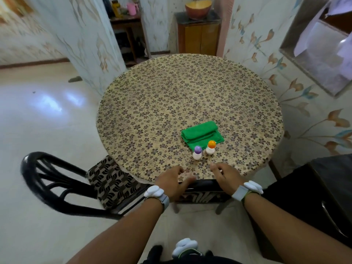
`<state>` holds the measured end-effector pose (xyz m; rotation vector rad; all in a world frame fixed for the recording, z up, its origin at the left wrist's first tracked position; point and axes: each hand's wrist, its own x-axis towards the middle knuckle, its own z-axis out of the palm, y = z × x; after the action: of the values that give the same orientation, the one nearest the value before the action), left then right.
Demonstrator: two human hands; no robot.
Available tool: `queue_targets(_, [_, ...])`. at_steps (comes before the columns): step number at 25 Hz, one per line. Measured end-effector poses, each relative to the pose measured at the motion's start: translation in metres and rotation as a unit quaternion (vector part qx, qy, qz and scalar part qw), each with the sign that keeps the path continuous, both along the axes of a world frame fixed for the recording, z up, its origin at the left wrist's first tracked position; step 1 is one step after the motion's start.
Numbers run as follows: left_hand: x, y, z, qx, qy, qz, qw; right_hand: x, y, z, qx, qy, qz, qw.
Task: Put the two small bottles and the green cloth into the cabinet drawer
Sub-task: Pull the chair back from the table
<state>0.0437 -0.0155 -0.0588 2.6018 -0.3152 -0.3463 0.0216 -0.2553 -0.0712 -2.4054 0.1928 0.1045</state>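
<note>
Both grips open, empty, L hand (174,181), R hand (226,175), near bottles (203,150)

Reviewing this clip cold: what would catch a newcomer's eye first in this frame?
Probably the folded green cloth, bright against the flower-print round table, near its close edge. Just in front of it stand two small white bottles side by side, the purple-capped bottle and the orange-capped bottle. Below them, the left hand and right hand reach in, both empty.

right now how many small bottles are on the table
2. The purple-capped bottle stands nearest the left hand; the orange-capped bottle stands just right of it, at the near edge of the folded green cloth. None looks hidden.
</note>
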Motion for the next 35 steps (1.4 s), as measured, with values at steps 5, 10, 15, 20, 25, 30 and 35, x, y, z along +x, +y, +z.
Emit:
queue_targets(5, [0.043,0.132,0.022,-0.107,-0.048,0.232,0.966,0.049,0.114,0.029,0.049,-0.030,0.117,0.991])
queue_targets(10, [0.078,0.315,0.056,-0.072,-0.138,0.423,0.893,0.084,0.304,0.052,0.082,0.008,0.299,0.951])
queue_targets(15, [0.088,0.441,0.052,0.044,0.021,0.522,0.852,0.086,0.474,0.038,0.063,0.027,0.427,0.902])
queue_targets(20, [0.078,0.465,0.005,-0.061,0.216,0.537,0.813,0.065,0.578,-0.029,-0.031,0.068,0.464,0.883])
queue_targets(25, [0.084,0.460,-0.010,-0.036,0.164,0.534,0.828,0.086,0.587,-0.056,-0.003,0.127,0.418,0.899])
queue_targets(30, [0.109,0.442,0.000,-0.026,0.144,0.495,0.856,0.120,0.570,-0.044,0.001,0.093,0.370,0.924])
queue_targets(35, [0.164,0.440,-0.012,-0.040,0.135,0.451,0.881,0.165,0.557,-0.041,-0.003,0.141,0.323,0.936])
